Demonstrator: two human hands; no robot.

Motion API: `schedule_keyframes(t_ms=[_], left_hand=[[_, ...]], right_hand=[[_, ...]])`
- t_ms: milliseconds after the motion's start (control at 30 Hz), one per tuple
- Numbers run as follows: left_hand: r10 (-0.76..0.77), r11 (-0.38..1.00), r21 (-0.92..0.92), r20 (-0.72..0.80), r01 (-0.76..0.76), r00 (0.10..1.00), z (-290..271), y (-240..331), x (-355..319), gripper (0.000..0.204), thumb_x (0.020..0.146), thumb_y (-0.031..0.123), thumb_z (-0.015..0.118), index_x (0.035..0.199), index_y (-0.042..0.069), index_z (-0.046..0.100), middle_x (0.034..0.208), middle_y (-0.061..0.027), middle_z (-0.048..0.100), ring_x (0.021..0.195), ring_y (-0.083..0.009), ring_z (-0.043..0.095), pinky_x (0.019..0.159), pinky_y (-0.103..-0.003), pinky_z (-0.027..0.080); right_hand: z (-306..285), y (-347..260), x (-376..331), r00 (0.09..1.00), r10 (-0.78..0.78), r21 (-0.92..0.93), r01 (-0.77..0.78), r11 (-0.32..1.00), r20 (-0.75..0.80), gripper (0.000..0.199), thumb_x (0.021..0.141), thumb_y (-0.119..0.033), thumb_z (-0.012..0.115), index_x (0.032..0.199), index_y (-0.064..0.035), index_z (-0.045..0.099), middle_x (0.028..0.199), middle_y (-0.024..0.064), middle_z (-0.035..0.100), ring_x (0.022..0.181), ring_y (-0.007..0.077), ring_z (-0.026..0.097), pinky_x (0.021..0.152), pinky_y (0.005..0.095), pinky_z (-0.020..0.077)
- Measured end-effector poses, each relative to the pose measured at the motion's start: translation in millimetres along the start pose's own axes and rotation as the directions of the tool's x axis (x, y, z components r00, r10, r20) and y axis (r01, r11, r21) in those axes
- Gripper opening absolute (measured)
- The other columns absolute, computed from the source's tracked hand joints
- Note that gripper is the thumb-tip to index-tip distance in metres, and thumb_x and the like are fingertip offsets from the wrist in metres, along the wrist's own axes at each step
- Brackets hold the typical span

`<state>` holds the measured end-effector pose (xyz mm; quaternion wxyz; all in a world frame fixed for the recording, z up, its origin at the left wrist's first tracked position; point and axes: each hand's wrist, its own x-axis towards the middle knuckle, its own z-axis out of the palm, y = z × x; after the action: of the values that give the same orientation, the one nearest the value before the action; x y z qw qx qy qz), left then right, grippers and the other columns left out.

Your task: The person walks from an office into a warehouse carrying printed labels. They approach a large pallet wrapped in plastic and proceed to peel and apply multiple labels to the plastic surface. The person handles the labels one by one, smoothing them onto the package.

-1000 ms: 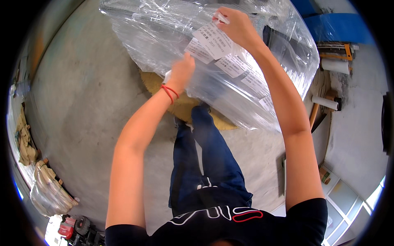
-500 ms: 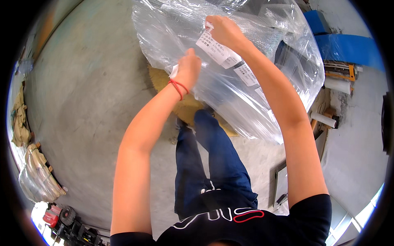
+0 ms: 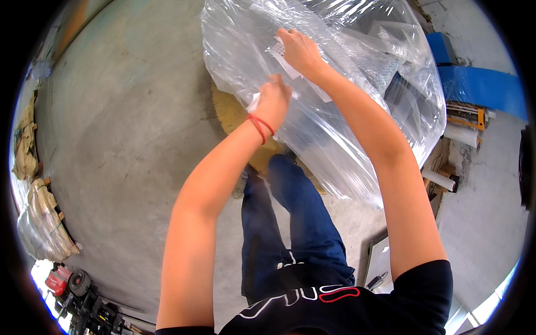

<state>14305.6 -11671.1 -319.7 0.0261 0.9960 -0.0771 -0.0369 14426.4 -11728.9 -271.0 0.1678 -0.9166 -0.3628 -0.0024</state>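
Before me stands a large bundle wrapped in clear plastic film [image 3: 329, 151], with bubble wrap showing underneath. My right hand [image 3: 302, 54] is pinched on one end of a strip of printed white labels [image 3: 285, 62] above the film. Part of the strip is hidden behind that hand and forearm. Nearer to me and to the left, my left hand [image 3: 271, 101] is closed, its fingertips slightly blurred. A small piece of white paper [image 3: 254, 103] sticks out at its left side. A red cord bracelet circles my left wrist.
A yellowish board [image 3: 226, 111] lies under the bundle by my feet. To the right are a blue beam [image 3: 483, 84], rolls of white film [image 3: 462, 134] and a wall. Covered pallets [image 3: 42, 223] and a red and black wheeled machine [image 3: 78, 283] stand at the left.
Both hands remain over the film. My left hand has shifted slightly right, closer to the right hand. The label strip now shows less, its lower part tucked behind my right forearm.
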Motion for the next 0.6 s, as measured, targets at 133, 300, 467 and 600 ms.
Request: schedule_keyframes(t_ms=[133, 300, 467, 600], left_hand=[[0.022, 0.999, -0.044, 0.072, -0.019, 0.997, -13, 0, -2, 0.026, 0.067, 0.011, 0.061, 0.092, 0.006, 0.06, 0.104, -0.0237, 0.051, 0.084, -0.0231, 0.059, 0.055, -0.026, 0.047], [0.04, 0.994, 0.096, 0.121, -0.052, 0.992, -21, 3, -2, 0.032, 0.067, 0.014, 0.063, 0.098, 0.006, 0.06, 0.109, -0.0206, 0.051, 0.106, -0.0238, 0.048, 0.061, -0.026, 0.049], [0.013, 0.993, 0.115, 0.19, -0.035, 0.982, -28, 9, 3, 0.033, 0.069, 0.015, 0.063, 0.1, 0.005, 0.059, 0.11, -0.0192, 0.051, 0.104, -0.0224, 0.051, 0.063, -0.025, 0.05], [-0.027, 0.995, 0.101, 0.163, 0.01, 0.986, -20, 8, 1, 0.032, 0.068, 0.017, 0.064, 0.099, 0.006, 0.06, 0.111, -0.0195, 0.051, 0.094, -0.0208, 0.057, 0.059, -0.024, 0.05]], right_hand=[[0, 3, -2, 1.0, 0.013, -0.028, -0.012, 1.0, 0.027, 0.029, 0.069, 0.001, 0.051, 0.097, -0.0054, 0.056, 0.087, 0.0162, 0.056, 0.08, 0.0329, 0.058, 0.065, 0.0404, 0.0466], [-17, 7, 8, 0.985, 0.022, -0.004, -0.022, 1.0, 0.171, 0.038, 0.066, 0.003, 0.048, 0.099, -0.0098, 0.061, 0.096, 0.0151, 0.054, 0.089, 0.0332, 0.054, 0.078, 0.038, 0.0445], [-30, 18, 15, 0.955, -0.019, -0.061, 0.039, 0.997, 0.297, 0.042, 0.066, 0.003, 0.046, 0.103, -0.0107, 0.061, 0.103, 0.0167, 0.054, 0.094, 0.0313, 0.053, 0.081, 0.0365, 0.0437], [-51, 9, 0, 0.97, 0.071, 0.088, -0.094, 0.992, 0.233, 0.042, 0.066, 0.004, 0.046, 0.104, -0.0082, 0.06, 0.095, 0.0166, 0.057, 0.088, 0.0279, 0.056, 0.076, 0.0345, 0.0452]])
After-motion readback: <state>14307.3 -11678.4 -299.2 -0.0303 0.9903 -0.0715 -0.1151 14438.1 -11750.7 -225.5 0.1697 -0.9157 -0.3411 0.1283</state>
